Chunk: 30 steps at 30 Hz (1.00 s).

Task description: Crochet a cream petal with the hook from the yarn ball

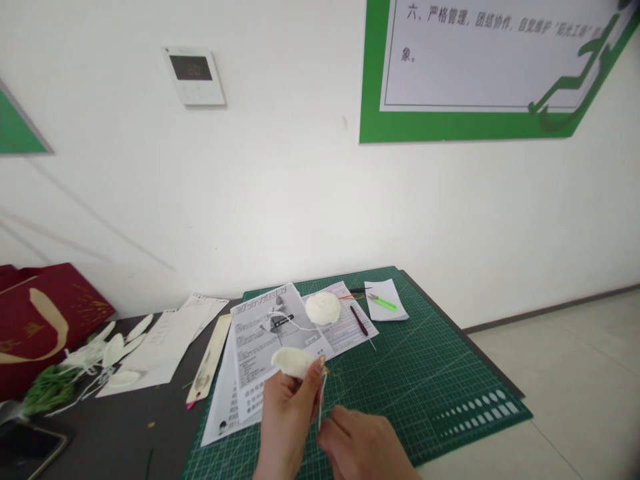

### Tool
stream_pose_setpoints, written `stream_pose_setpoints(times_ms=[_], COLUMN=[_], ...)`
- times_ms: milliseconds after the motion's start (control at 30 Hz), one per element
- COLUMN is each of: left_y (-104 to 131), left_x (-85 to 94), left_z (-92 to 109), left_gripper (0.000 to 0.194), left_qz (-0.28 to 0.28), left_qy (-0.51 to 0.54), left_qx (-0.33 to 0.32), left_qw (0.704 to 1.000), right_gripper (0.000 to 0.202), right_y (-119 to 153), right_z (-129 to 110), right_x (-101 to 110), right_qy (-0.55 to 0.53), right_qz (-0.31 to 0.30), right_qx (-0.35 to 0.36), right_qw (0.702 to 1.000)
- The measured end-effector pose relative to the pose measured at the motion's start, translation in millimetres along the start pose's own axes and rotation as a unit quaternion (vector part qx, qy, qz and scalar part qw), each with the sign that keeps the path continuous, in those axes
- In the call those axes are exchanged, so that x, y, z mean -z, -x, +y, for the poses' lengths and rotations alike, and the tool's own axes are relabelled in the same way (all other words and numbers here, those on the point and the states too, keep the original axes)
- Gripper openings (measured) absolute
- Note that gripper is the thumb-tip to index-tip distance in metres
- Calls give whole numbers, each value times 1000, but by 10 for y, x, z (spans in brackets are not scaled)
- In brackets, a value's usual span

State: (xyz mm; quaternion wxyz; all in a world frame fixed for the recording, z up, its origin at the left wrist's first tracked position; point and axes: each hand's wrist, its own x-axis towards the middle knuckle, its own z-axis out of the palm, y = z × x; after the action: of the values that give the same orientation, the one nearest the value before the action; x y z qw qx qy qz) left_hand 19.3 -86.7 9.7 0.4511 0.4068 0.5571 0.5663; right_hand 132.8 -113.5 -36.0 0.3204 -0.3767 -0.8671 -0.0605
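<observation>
A white crocheted piece (pixel 293 362), long and rounded like a petal, is pinched between the thumb and fingers of my left hand (pixel 293 400) above the green cutting mat. Just to the right and lower, my right hand (pixel 357 437) is closed with its fingertips on a thin white strand (pixel 321 400), which looks like yarn and runs up to my left thumb. My right fingers partly hide the strand's lower end. Behind the hands sits a white ball of yarn (pixel 323 309), its loose tail lying over a printed sheet (pixel 273 333).
A dark-red-handled hook (pixel 359 321) and green thread snips (pixel 384 303) on white paper (pixel 395 310) lie on the cutting mat (pixel 425 373). At left are a bookmark (pixel 210 360), white petal pieces (pixel 114 350), green yarn (pixel 50 390), a red bag (pixel 50 313) and a phone (pixel 30 448). A wall stands behind.
</observation>
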Motion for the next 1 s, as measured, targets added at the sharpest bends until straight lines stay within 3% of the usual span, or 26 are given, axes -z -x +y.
stream_pose_setpoints(times_ms=[167,367,533,600,700,800,867,933,1000], left_y=[27,151,180,178,173,126,56,-31,-105], left_x=[-23,-50,-105,-141,-152,-23,140,299,382], left_z=[-30,-1,-39,-90,-134,-66,51,204,359], left_gripper=[28,37,31,28,22,22,36,46,43], left_qz=[-8,-45,12,17,-26,-90,-104,-101,-148], left_qy=[45,107,98,134,201,223,213,160,77], left_qx=[-19,14,-2,2,31,58,55,16,-8], left_qw=[999,993,995,991,979,969,970,982,986], right_gripper=[14,12,54,35,15,15,16,16,16], right_y=[59,61,-11,-62,-154,-233,-271,-303,-334], right_z=[91,128,109,90,91,162,236,304,348], right_x=[-157,-83,141,185,219,264,316,384,456], right_qy=[-99,-186,-354,-374,-371,-379,-392,-404,-402], right_qz=[-3,-17,154,204,240,226,194,153,120], right_qx=[-34,-99,-173,-176,-195,-232,-251,-249,-226], right_qw=[994,977,906,887,876,867,864,867,879])
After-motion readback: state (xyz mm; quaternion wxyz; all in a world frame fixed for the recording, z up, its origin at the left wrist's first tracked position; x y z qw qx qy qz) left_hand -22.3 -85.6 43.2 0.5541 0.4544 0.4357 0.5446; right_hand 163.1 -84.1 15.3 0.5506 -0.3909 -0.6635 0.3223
